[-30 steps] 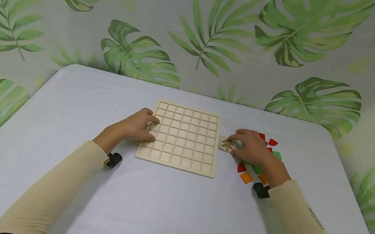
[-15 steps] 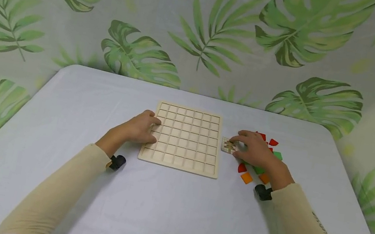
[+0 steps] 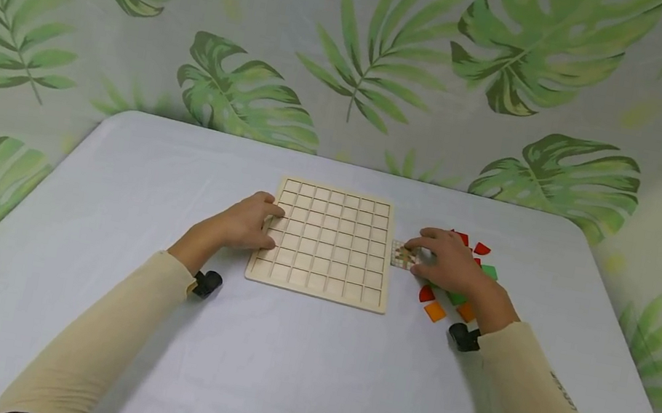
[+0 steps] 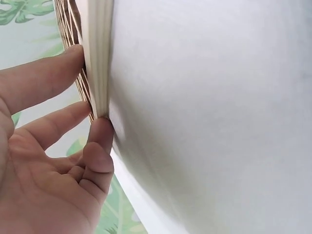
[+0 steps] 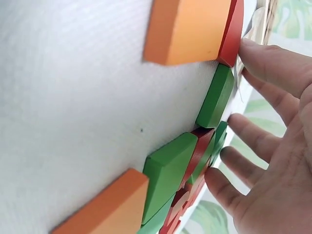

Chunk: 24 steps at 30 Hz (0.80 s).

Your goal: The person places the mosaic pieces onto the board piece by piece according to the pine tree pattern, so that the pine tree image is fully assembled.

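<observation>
A pale wooden grid board [image 3: 326, 242] lies flat at the table's middle. My left hand [image 3: 244, 223] holds its left edge. In the left wrist view the thumb and a finger rest on the grid face, and a bent fingertip presses the side of the wooden board [image 4: 99, 53]. Just right of the board is a small square card [image 3: 403, 255] with a checked pattern. My right hand [image 3: 446, 262] touches that card with thumb and forefinger, its other fingers fairly straight. It covers part of the card and several coloured pieces.
Red, green and orange flat pieces lie around my right hand, among them an orange block [image 3: 435, 311] and a red quarter-round piece [image 3: 482, 249]. An orange block [image 5: 190, 31] and a green block [image 5: 168, 168] show in the right wrist view. A white cloth [image 3: 303, 364] covers the table.
Early in the last second the board and card shifted slightly to the right along with both hands. Since half a second ago hardly anything has moved.
</observation>
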Each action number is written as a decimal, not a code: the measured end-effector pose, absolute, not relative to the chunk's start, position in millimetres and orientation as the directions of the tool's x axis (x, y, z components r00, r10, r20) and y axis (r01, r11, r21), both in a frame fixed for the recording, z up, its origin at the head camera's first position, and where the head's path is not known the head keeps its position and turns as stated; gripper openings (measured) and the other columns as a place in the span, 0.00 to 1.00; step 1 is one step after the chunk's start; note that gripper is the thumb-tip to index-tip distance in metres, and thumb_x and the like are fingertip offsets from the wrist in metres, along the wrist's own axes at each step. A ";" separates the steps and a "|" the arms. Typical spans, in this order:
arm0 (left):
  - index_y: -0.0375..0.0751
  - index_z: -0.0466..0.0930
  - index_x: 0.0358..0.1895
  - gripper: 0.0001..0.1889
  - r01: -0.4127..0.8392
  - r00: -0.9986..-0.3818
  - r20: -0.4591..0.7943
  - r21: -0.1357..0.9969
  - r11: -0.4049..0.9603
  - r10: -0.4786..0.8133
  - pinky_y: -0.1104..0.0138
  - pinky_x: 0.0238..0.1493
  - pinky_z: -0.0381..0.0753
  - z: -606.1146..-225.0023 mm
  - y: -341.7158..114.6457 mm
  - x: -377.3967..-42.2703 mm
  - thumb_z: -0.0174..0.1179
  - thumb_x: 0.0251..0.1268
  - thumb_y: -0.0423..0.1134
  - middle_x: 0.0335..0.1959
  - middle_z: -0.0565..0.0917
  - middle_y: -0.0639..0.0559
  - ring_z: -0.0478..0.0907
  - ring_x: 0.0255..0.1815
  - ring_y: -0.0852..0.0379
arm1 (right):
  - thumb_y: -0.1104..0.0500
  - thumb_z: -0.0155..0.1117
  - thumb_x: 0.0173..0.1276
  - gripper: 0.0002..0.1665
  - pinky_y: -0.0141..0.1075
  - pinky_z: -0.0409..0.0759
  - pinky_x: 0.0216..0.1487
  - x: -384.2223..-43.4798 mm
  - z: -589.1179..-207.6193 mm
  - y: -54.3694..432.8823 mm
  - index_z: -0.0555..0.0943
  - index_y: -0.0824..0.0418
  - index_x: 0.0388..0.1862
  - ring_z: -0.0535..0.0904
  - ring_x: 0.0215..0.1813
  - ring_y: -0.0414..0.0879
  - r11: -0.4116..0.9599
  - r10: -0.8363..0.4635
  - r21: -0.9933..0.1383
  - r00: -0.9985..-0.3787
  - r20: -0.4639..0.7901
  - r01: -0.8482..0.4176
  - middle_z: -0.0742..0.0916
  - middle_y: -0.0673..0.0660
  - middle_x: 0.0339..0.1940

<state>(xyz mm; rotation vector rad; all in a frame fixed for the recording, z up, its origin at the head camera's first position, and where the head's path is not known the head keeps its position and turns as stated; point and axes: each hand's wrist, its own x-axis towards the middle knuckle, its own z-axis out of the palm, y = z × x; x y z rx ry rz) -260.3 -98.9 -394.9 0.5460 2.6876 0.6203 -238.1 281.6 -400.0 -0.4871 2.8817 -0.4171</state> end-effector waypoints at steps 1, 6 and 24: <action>0.35 0.68 0.71 0.34 0.290 -0.872 -0.225 0.480 0.828 0.435 0.47 0.72 0.66 -395.2 -99.6 -260.6 0.64 0.61 0.38 0.77 0.57 0.32 0.62 0.74 0.35 | 0.55 0.66 0.68 0.24 0.68 0.61 0.70 -238.2 -399.9 281.7 0.80 0.55 0.63 0.60 0.74 0.70 0.906 -0.345 -0.309 -0.928 -0.137 -0.291 0.70 0.70 0.74; 0.34 0.68 0.71 0.33 0.300 -0.866 -0.211 0.508 0.808 0.454 0.53 0.58 0.75 -397.3 -107.5 -262.0 0.64 0.62 0.38 0.78 0.57 0.34 0.75 0.55 0.45 | 0.54 0.65 0.68 0.24 0.67 0.60 0.71 -237.4 -398.7 283.3 0.80 0.56 0.62 0.60 0.74 0.70 0.901 -0.348 -0.320 -0.928 -0.131 -0.293 0.70 0.70 0.74; 0.44 0.66 0.74 0.37 0.414 -0.810 -0.212 0.453 0.789 0.546 0.37 0.73 0.55 -402.5 -134.0 -266.7 0.67 0.60 0.44 0.81 0.55 0.46 0.53 0.79 0.36 | 0.57 0.60 0.73 0.23 0.67 0.63 0.69 -216.6 -387.6 336.1 0.76 0.66 0.63 0.66 0.70 0.69 0.826 -0.340 -0.488 -0.940 -0.035 -0.281 0.78 0.69 0.65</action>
